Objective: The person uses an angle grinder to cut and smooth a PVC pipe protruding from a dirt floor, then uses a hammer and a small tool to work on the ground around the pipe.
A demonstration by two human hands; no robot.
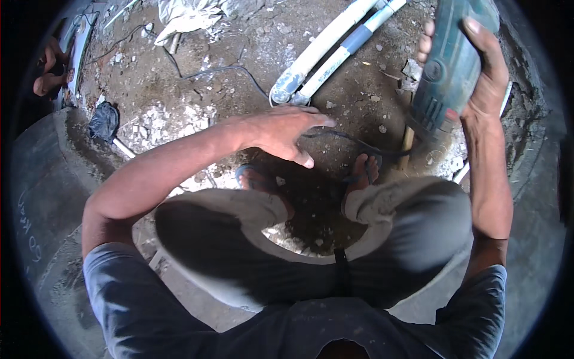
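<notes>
At the far left edge another person's hand (48,72) is showing beside a pale curved object, too cut off by the rim to make out further. Just right of that, a dark crumpled rag (104,121) is lying on the dusty floor (179,78), which is littered with rubble and white patches. Above it, near the top edge, a crumpled white sack (188,15) is lying, and a thin black cable (215,70) is trailing from under it across the dirt toward the middle. The person is squatting, grey trousers (239,239) filling the lower middle, both feet in sandals on the ground between the knees. The left hand (286,133) is reaching out over the floor with the palm down, fingers held straight and close together and the thumb pointing down, gripping nothing; it is hovering above the left foot (254,178) and its fingertips are near a dark cord (359,142) that is running off to the right. Beyond the hand, two white pipes (326,51) are lying side by side, slanting up to the top edge, one with a blue band. The right foot (362,173) is resting near a wooden stick (408,146). At the upper right, the right hand (478,72) is clamped around a green power tool (451,66), fingers on its far side and thumb across the near side, holding it tilted with its lower end pointing down toward the stick and the floor. The dark cord is appearing to lead to the tool's lower end.
</notes>
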